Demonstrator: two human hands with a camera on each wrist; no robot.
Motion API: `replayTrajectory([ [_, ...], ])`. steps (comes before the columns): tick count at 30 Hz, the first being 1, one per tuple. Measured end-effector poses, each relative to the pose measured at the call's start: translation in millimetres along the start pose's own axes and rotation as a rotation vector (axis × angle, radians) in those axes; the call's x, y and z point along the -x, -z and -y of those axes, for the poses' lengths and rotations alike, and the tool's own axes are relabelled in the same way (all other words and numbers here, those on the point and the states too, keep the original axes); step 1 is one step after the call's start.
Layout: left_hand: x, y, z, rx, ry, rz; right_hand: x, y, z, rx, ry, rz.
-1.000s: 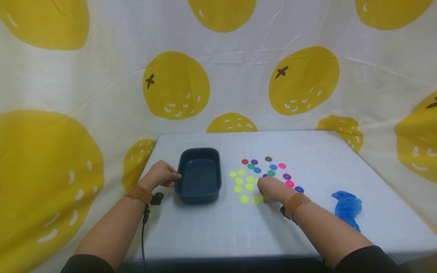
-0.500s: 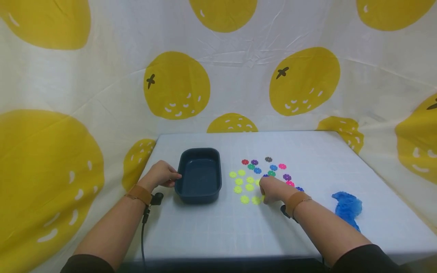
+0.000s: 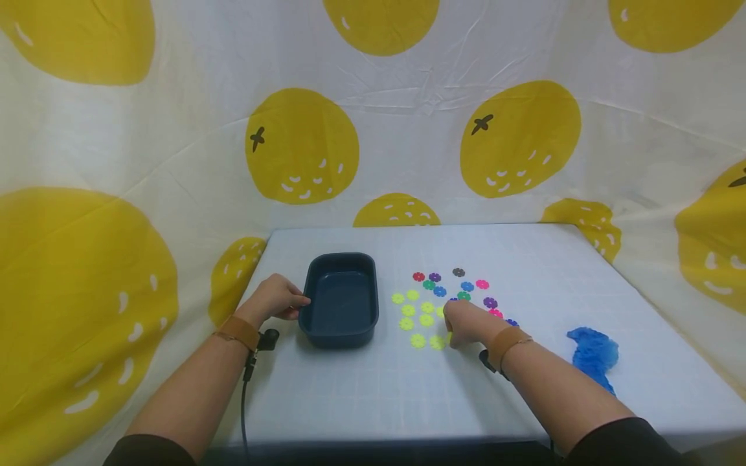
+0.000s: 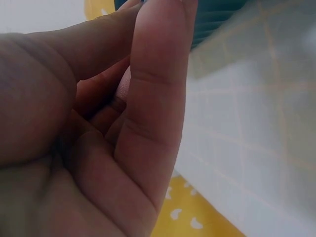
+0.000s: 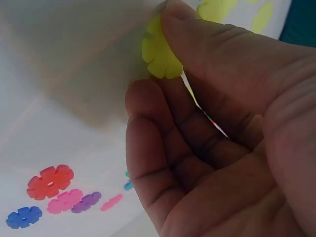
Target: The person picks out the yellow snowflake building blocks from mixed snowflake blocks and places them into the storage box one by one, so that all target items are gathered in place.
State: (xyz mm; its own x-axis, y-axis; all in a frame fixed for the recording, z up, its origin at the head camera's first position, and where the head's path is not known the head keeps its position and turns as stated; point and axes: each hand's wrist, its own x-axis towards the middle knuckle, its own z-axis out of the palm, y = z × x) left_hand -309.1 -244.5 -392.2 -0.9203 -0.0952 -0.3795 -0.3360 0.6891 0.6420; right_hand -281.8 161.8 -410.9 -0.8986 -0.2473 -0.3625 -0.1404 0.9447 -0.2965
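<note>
On the left of the table stands a dark blue-grey rectangular tub (image 3: 340, 298). My left hand (image 3: 276, 299) pinches its left rim; in the left wrist view the fingers (image 4: 158, 89) reach up to its ridged side. My right hand (image 3: 469, 323) is low over the flower-shaped plastic discs, among the yellow ones (image 3: 427, 320). The right wrist view has a yellow flower disc (image 5: 160, 52) between thumb and fingers, its edge partly covered by the thumb. The index fingertip is hidden there. The other fingers are curled below it.
Coloured flower discs lie behind and right of the yellow ones, such as a red one (image 3: 418, 276), a grey one (image 3: 458, 272) and a pink one (image 3: 482, 284). Crumpled blue plastic (image 3: 593, 353) lies at the right of the white-covered table (image 3: 361, 401). A cable (image 3: 243, 408) hangs from the left wrist.
My right hand has shifted very slightly to the right among the yellow discs. The left hand and the tub have stayed in place.
</note>
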Motion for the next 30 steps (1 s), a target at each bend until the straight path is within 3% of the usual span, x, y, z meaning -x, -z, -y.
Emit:
replayTrajectory([
  [7,0.8,-0.1,0.2,0.007,-0.001,0.0,-1.4,3.1,2.0,-0.051,-0.018,-0.008],
  [14,-0.2,0.0,-0.8,-0.005,-0.001,0.003,-4.2,8.1,-8.3,-0.151,-0.053,0.039],
  [23,2.2,1.0,-3.2,-0.017,0.01,0.002,-2.1,19.3,-23.8,-0.352,-0.118,0.08],
  [30,1.1,0.5,-2.3,-0.02,0.001,0.003,-1.2,24.1,-24.9,-0.464,-0.12,0.093],
])
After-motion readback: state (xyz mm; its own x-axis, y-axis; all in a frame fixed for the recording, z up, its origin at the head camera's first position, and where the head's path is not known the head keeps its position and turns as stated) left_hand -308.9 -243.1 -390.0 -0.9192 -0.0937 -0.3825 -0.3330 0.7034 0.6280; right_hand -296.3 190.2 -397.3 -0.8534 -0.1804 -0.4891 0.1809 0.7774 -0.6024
